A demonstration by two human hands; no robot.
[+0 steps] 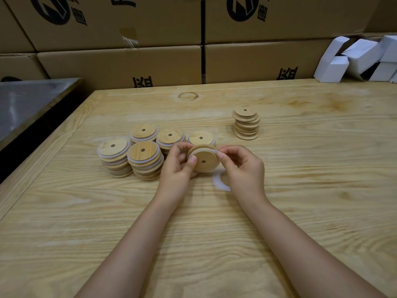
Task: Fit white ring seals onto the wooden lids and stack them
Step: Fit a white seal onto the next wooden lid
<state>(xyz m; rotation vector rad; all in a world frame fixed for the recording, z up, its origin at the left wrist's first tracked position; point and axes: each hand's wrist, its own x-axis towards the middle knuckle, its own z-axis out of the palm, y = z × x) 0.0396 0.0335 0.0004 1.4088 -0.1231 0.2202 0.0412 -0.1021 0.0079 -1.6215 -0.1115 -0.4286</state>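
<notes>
Tabletop (300, 222) bears five sealed stacks (144, 157), one bare stack (246, 125), one loose ring (220, 183); hands — left (178, 171), right (243, 166) — pinch one lid (204, 163).

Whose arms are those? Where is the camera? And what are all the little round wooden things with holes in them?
There is no machine here. Those are a person's two bare arms. The camera sits on the person's head and looks down, so you see roughly what they see.

The left hand holds a round wooden lid with a small hole in its middle. The right hand pinches a white ring seal at the lid's top edge, so it looks like the ring is being fitted on. A spare white ring lies on the wooden table just under the hands.

On the left stand five stacks of finished lids with white rings showing. Farther back on the right is a stack of plain lids with no white on them. Behind the table are big cardboard boxes and some small white boxes.
</notes>
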